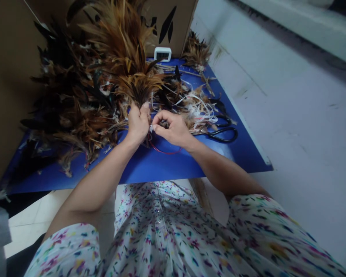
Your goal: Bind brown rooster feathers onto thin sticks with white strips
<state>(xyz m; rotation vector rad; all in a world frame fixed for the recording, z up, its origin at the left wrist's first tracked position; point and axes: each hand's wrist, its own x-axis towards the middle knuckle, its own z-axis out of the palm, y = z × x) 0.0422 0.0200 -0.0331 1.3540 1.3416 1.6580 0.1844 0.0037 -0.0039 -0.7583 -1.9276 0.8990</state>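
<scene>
My left hand [138,124] is wrapped round the lower end of an upright bunch of brown feathers [131,50], which fans out above it. Just to its right, my right hand [171,129] pinches a small white strip [151,128] between thumb and forefinger, close under the bunch. A thin red string [164,152] loops below both hands over the blue table top. Black-handled scissors [223,135] lie to the right of my right hand, their blades partly hidden. The stems inside my left fist do not show.
Loose brown and black feathers [75,123] are heaped on the left. A tangle of white strips [200,109] lies right of centre. Behind stand a white-framed digital display [162,54] and a cardboard box [178,27]. The blue table [150,169] borders a wall on the right.
</scene>
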